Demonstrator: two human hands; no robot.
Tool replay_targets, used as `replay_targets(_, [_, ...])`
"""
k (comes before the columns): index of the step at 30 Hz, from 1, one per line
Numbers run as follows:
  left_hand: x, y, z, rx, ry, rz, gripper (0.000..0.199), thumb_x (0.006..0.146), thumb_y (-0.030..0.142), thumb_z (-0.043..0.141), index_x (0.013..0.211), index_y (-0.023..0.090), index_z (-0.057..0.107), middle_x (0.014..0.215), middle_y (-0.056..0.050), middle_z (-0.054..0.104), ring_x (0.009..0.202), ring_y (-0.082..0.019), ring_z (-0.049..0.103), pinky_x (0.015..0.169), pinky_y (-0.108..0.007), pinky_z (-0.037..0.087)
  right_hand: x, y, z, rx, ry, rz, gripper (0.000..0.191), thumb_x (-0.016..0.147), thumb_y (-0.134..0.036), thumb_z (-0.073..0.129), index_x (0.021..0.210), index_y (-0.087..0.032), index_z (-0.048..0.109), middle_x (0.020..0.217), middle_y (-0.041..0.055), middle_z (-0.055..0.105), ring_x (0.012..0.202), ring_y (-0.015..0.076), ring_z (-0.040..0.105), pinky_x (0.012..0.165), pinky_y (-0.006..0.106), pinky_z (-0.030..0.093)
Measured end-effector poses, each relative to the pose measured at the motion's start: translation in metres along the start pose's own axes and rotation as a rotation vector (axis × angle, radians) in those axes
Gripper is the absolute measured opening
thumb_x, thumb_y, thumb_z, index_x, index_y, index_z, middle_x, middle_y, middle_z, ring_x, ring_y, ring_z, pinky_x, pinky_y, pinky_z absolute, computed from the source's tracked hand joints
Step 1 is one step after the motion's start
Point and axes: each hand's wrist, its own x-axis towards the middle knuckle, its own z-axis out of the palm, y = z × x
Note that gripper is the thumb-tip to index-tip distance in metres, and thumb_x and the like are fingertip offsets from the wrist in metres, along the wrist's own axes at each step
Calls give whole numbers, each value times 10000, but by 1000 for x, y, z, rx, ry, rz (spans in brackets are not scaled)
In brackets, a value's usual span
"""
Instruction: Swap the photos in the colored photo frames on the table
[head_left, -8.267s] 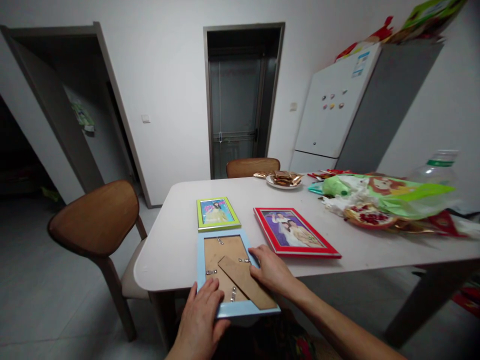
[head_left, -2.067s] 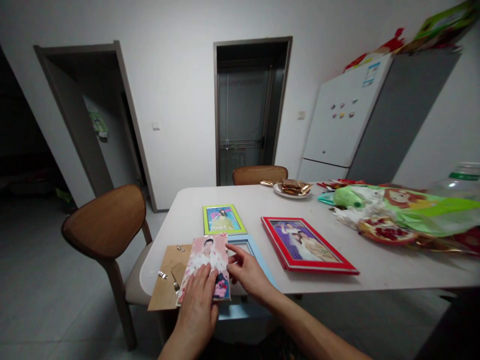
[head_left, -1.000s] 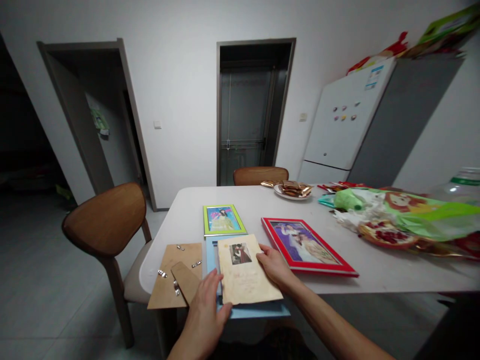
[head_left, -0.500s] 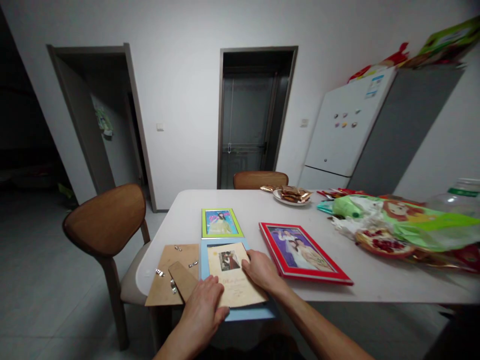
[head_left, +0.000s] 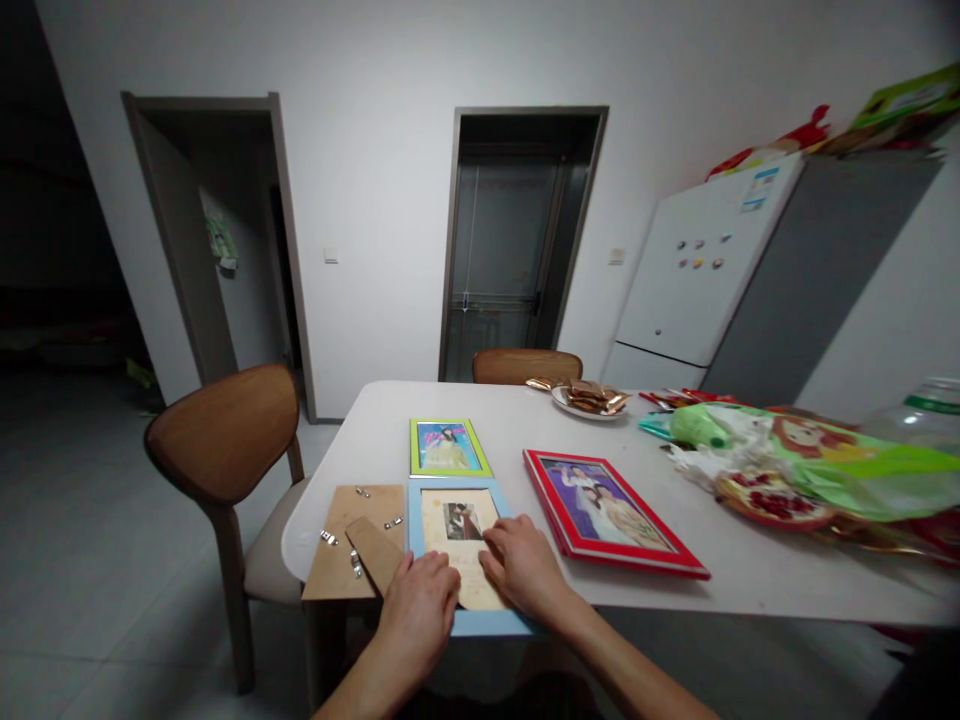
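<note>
A cream photo print (head_left: 478, 588) with a small picture of a couple lies inside a light blue picture frame (head_left: 415, 515) at the table's near edge. My left hand (head_left: 421, 600) rests on the print's lower left part, its fingers laid down and curved a little. On the right side of the print, my right hand (head_left: 521, 562) has its fingertips spread on the paper. Left of the frame is a brown backing board (head_left: 337, 505) with several metal clips and a brown stand leg (head_left: 373, 550). The print's lower corners are partly hidden by my hands.
A green picture frame (head_left: 413, 450) lies just beyond the blue one. To the right is a red picture frame (head_left: 637, 563). Farther right are a cut pomegranate (head_left: 772, 497), plastic packaging (head_left: 885, 465) and a plate (head_left: 574, 408) of wrapped snacks. A wooden chair (head_left: 225, 430) stands at the left.
The cream print has dropped from lying tilted over the blue frame to sitting within its borders. My right hand has shifted from the print's edge onto its face. The view has shifted slightly.
</note>
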Motion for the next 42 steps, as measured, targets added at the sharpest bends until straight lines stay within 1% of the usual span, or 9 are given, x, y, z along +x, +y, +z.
replay_targets(2, [-1,2,-1,-10,-2,6,244,819,164,349,836,216,587,1088,-52,587,1083,-186,472,968,-432,256,-4,-3,0,-33,-20,-5,240,780,-321,426,821,-180,615,896,90,580,897,221,453,726,301,318])
replay_targets(6, [-12,-7,-7,-48,24,39,290,748,178,457,1027,200,534,1196,-81,521,1145,-197,419,994,-430,237,-7,-6,-1,1,17,-32,289,777,-313,431,1017,-225,565,1065,76,536,973,219,422,774,310,295])
replay_targets(12, [-38,-68,-21,30,129,-133,586,606,161,567,1175,193,431,1319,-106,376,1228,-254,294,992,-485,218,-4,-19,-6,55,-93,-131,260,788,-333,404,906,-225,609,1029,72,540,972,213,437,790,325,284])
replay_targets(17, [-39,-103,-22,139,144,-304,549,615,152,541,1157,153,449,1275,-136,430,1200,-260,345,976,-441,274,-1,-41,-2,184,-105,-309,280,753,-376,474,977,-255,590,1066,54,519,993,210,425,818,321,293])
replay_targets(21, [-34,-110,-16,94,182,-197,498,646,135,524,1140,165,469,1227,-111,492,1164,-240,402,966,-399,327,1,-46,3,248,-117,-325,205,748,-342,487,847,-225,624,975,48,555,951,199,452,802,313,321])
replay_targets(27, [-41,-113,-13,107,272,-103,360,761,206,458,1119,221,486,1139,-53,572,1093,-208,479,921,-380,390,14,-59,-4,593,13,-186,405,816,-361,367,1151,-168,490,1105,92,547,996,183,481,848,305,343])
replay_targets(30, [-45,-110,-13,92,294,-101,317,778,224,448,1091,225,500,1115,-54,582,1061,-193,508,900,-356,413,22,-80,-4,502,-63,-190,478,753,-431,447,1148,-166,495,1075,105,567,950,208,504,806,322,366])
replay_targets(35, [-46,-122,-7,136,283,-138,514,612,159,612,1110,170,484,1234,-108,482,1155,-256,411,954,-415,357,31,-108,11,173,-92,-231,482,626,-373,565,1075,-199,541,958,115,594,914,274,476,736,384,366])
replay_targets(42, [-46,-135,-30,132,374,-104,346,692,187,538,1036,219,533,1133,-66,572,1054,-216,519,893,-366,434,31,-124,13,368,48,-197,531,605,-275,573,1125,-201,497,975,88,562,911,229,457,775,346,363])
